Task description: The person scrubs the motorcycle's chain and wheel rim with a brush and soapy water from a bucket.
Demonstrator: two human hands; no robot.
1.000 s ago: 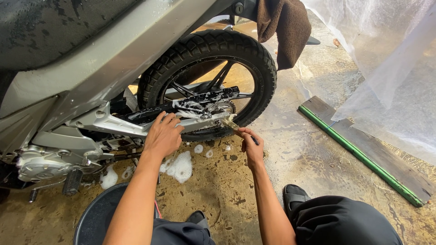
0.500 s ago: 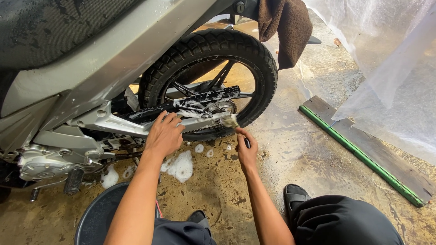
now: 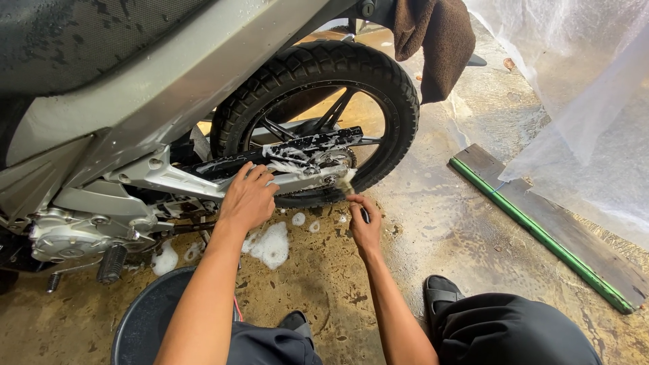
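Scrubbing: soapy brush (image 3: pixel 349 181) against the rear hub area, centre of frame, just under the chain cover (image 3: pixel 307 145).
Right hand (image 3: pixel 365 226): centre of frame, slightly right, low. Fingers curled narrow around the brush's dark handle; bristle head sticks up past the fingertips and touches the swingarm (image 3: pixel 203 177) end near the axle.
Left hand (image 3: pixel 248 199): centre-left. Palm down, fingers loosely spread and laid flat on the swingarm; holding nothing, just resting on the metal.
Brush: small, light bristles, foamy. Handle mostly hidden in the right hand, so its shape is unclear.
Wheel (image 3: pixel 318 118): upper centre. Knobby black tyre, dark spokes, foam on the chain cover and sprocket zone.
Bike body (image 3: pixel 169 74): grey panel running diagonally across the upper left, wet, dotted with drops. Engine case (image 3: pixel 67 236) and footpeg (image 3: pixel 111 263) at far left.
Foam (image 3: pixel 270 245): white blobs on the floor just below the left hand, smaller specks near the right hand, one more by the footpeg.
Bucket (image 3: pixel 145 321): dark, round, bottom left, partly behind the left forearm.
Rag (image 3: pixel 436 40): brown, hanging at top centre-right, next to the tyre.
Board (image 3: pixel 547 230): dark plank with a green edge, lying diagonally at right, well apart from the hands.
Sheet (image 3: pixel 581 101): translucent plastic, upper right.
Floor (image 3: pixel 460 223): wet, stained concrete.
Sandal (image 3: pixel 441 292): black, bottom centre-right, beside the dark-clothed knee.
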